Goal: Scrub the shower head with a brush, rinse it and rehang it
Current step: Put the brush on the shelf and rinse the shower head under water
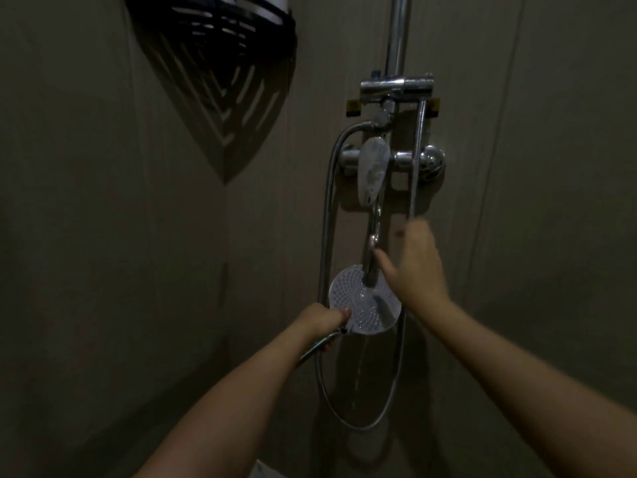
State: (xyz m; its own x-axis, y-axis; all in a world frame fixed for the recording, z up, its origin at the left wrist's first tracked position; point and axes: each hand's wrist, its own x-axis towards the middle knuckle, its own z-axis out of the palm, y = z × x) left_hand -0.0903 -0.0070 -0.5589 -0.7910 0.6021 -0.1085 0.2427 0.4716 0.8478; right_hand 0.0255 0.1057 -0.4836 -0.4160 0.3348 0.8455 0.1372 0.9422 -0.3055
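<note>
We hold the shower head [365, 300] low in front of the wall, its round perforated face turned up toward us, directly under the tap spout [374, 236]. Our left hand [322, 322] grips it at the lower left edge, fingers curled round the neck where the hose [325, 219] joins, so the head's long axis runs from that hand up and to the right, across the falling water. A thin stream seems to land on the face and run off below, though the light is poor and we cannot be sure how strong the flow is.

Our right hand [413, 267] is just beside the head, above and to its right, at the spout and near the lever handle [373, 170]. Its fingers are loosely extended, holding nothing; the forefinger reaches toward the spout. No brush is in either hand.

We judge this to be the rinse. The coming move turns on the bracket [396, 86] on the riser pipe [398, 32]: it sits well above both hands, straight up from the head, and the left hand already carries the head.
</note>
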